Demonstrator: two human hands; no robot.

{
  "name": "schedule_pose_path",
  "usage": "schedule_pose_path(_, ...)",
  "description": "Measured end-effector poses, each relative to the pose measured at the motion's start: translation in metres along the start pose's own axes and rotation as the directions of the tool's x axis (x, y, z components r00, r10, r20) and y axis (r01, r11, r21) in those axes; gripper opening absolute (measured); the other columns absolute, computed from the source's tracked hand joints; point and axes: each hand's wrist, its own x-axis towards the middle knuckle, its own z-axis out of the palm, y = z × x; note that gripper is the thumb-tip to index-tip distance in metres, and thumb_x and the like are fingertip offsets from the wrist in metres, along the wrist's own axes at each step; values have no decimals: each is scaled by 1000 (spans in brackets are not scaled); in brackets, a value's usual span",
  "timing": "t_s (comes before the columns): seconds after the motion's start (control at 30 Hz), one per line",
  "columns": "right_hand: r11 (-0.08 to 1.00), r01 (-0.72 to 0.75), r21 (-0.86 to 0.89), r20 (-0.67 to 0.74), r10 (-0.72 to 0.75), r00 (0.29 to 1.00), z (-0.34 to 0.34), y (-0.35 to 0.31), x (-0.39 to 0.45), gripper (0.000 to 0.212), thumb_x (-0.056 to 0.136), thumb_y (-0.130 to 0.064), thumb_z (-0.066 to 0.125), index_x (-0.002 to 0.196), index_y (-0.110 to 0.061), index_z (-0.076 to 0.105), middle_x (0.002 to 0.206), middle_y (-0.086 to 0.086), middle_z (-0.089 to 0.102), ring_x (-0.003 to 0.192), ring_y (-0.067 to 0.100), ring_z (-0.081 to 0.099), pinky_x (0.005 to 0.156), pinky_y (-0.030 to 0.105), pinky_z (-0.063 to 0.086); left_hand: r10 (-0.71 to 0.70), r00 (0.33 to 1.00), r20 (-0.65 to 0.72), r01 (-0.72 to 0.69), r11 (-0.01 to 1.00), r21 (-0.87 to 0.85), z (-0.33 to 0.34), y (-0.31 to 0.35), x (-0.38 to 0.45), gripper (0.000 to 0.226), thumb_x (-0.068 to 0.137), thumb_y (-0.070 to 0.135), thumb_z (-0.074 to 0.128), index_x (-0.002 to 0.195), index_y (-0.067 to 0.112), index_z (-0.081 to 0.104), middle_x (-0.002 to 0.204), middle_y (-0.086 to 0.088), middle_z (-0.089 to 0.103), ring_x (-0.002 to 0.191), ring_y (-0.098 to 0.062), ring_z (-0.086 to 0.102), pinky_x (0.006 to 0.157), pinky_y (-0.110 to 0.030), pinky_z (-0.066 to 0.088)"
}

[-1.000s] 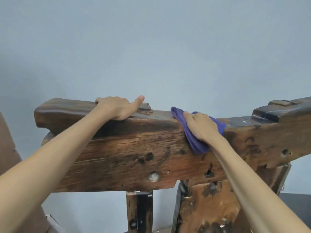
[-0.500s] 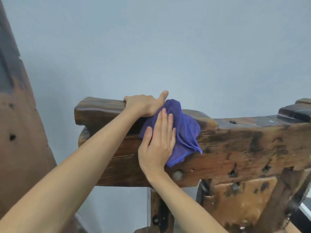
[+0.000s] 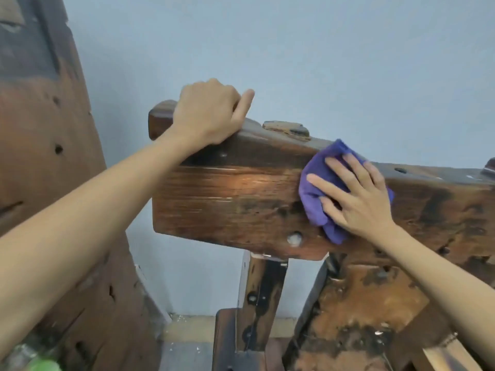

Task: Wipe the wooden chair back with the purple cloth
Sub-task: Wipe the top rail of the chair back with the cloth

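Note:
The wooden chair back [image 3: 227, 204] is a thick, dark, weathered beam running across the view, with a metal bolt head near its lower edge. My left hand [image 3: 209, 113] grips the beam's top at its left end, fingers curled over the far side. The purple cloth [image 3: 316, 199] is pressed flat against the beam's front face, right of centre. My right hand [image 3: 353, 196] lies on the cloth with fingers spread, covering most of it.
A tall wooden slab [image 3: 40, 156] stands close on the left. Below the beam are a dark upright post [image 3: 259, 303] and a wide worn back panel [image 3: 361, 311]. A pale blue wall [image 3: 321, 62] is right behind.
My right hand has slid the cloth rightward along the beam's front face, away from my left hand. My left hand stays on the beam's left end. The view has shifted.

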Motion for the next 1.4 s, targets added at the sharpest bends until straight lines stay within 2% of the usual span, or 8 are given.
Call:
schedule_pose_path(0.23, 886, -442, 136, -153, 460, 875, 36, -125, 24, 61, 102, -36, 49, 160, -30, 32, 158, 18, 42, 152, 36, 29, 125, 48, 17, -113, 899, -424, 117, 993, -19, 23, -1, -58, 35, 90, 24, 56, 60, 16, 39, 52, -9, 44, 51, -30, 49, 52, -32, 31)
schedule_pose_path(0.53, 816, 151, 557, 187, -301, 935, 99, -323, -248, 71, 80, -28, 77, 146, -20, 54, 149, 0, 57, 128, 6, 59, 112, 30, 27, -137, 974, -182, 139, 990, -3, 113, -4, -180, 26, 82, 31, 12, 65, 14, 22, 60, -4, 18, 52, -15, 20, 56, -25, 23)
schedule_pose_path(0.6, 793, 89, 603, 372, -378, 848, 107, -357, -328, 71, 94, -30, 58, 157, -18, 27, 169, 10, 10, 130, -11, 51, 117, 19, 18, -28, 933, -360, 54, 997, 62, 139, 8, -210, 27, 86, 12, 37, 60, 11, 42, 54, -14, 40, 48, -22, 40, 51, -32, 32)
schedule_pose_path(0.8, 817, 419, 395, 351, -556, 754, 138, -372, -406, 69, 97, 1, 25, 156, 8, -10, 166, 13, -23, 156, 23, 4, 123, 23, 7, -70, 912, -405, 81, 997, 12, 217, 44, -294, 66, 87, 30, 60, 141, -6, 51, 144, -34, 49, 136, -54, 43, 115, -64, 24)
schedule_pose_path(0.93, 841, 350, 413, 218, -464, 859, 130, -348, -376, 81, 105, -41, 31, 157, -10, -22, 165, 8, -26, 156, 15, -14, 112, -2, 16, -71, 925, -373, 66, 997, -26, 227, 44, -296, 76, 93, 40, 46, 154, -1, 29, 159, -30, 27, 150, -46, 17, 119, -61, -2)
schedule_pose_path(1.1, 823, 483, 300, 143, -539, 830, 96, -250, -228, 55, 94, -9, 53, 144, -31, 53, 145, -9, 59, 132, 8, 58, 122, 31, 22, -17, 959, -282, 38, 997, 70, 163, 25, -252, 66, 100, 44, 33, 162, 24, 18, 168, -12, 21, 156, -28, 11, 122, -54, 1)
schedule_pose_path(1.27, 934, 314, 170, 78, -331, 940, 50, -148, -48, 53, 107, -21, 36, 158, -33, 34, 165, -9, 34, 154, 20, 26, 126, 44, 14, -77, 955, -288, 86, 996, 17, 59, 5, -128, 60, 102, 45, 32, 160, 32, 25, 169, -10, 16, 156, -32, 9, 122, -55, 10)
schedule_pose_path(1.4, 917, 335, 218, 94, -361, 928, 5, -110, 72, 58, 103, -18, 46, 159, -32, 34, 166, -8, 30, 154, 26, 28, 122, 48, 28, -130, 984, 119, 139, 988, -71, -4, -27, -31, 57, 104, 45, 15, 148, 26, 46, 165, -9, 31, 155, -34, 12, 121, -57, 14)
